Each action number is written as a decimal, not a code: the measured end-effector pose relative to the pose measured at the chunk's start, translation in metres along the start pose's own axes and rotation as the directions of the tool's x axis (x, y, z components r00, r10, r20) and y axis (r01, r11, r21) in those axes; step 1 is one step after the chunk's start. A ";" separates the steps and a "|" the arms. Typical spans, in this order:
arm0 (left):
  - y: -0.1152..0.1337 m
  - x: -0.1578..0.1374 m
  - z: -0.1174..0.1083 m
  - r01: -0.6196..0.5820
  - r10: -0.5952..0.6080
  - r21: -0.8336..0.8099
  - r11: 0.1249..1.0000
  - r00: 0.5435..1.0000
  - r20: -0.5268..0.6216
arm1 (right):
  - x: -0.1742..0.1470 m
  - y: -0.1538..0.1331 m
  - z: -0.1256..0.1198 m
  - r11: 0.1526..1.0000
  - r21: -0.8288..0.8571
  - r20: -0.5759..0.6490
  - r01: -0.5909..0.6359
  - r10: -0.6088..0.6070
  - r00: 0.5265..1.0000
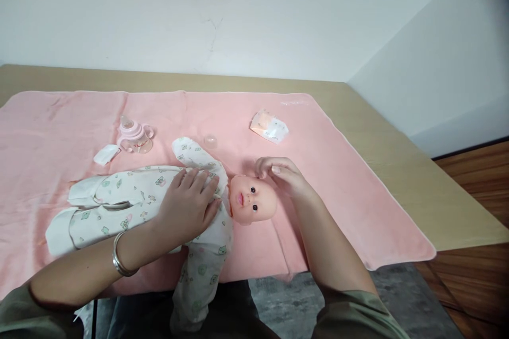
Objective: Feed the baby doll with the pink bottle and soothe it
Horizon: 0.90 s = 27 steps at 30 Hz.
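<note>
A baby doll [254, 198] lies on its back on a pink mat, its head to the right, dressed in a white printed sleepsuit [147, 185]. My left hand [189, 201] rests flat on the doll's chest, fingers stretched out, with a silver bangle on the wrist. Beside the far side of the doll's head is my right hand [286, 172], its fingers loosely bent and nothing visible in them. Whether those fingertips touch the head, I cannot tell. One sleeve of the suit hangs over the near table edge.
On the pink mat [338, 212] beyond the doll stand a pink-topped baby bottle [136, 135], a small white packet [106, 154], a small clear dome-shaped piece [210, 141] and a printed soft pack [269, 126]. The wooden table [382, 169] meets a white wall behind.
</note>
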<state>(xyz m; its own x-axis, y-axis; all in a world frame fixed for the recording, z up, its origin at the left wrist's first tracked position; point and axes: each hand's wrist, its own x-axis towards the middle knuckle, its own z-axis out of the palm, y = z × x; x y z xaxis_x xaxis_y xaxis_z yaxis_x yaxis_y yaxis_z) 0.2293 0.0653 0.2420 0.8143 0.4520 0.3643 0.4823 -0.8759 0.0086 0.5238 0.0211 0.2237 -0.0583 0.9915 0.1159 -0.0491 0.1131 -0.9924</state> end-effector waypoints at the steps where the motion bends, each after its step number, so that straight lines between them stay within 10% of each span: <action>1: 0.000 0.000 0.000 0.000 0.000 -0.001 1.000 1.000 0.002 | 0.000 0.000 0.001 0.998 0.055 0.003 0.026 -0.026 1.000; 7: -0.001 -0.001 0.001 0.004 -0.004 0.003 1.000 1.000 0.003 | 0.002 -0.004 0.004 0.970 0.228 -0.015 0.083 -0.082 0.997; 27: -0.001 0.000 0.000 -0.010 0.010 0.014 1.000 1.000 -0.013 | 0.012 0.006 0.011 0.868 -0.246 -0.150 -0.430 0.404 0.902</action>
<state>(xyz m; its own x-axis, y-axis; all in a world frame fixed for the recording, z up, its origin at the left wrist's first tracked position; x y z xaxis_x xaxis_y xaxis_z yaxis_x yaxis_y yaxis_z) 0.2287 0.0662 0.2416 0.8149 0.4404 0.3768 0.4784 -0.8781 -0.0081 0.5119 0.0325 0.2195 0.0769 0.9499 -0.3030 0.2282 -0.3126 -0.9221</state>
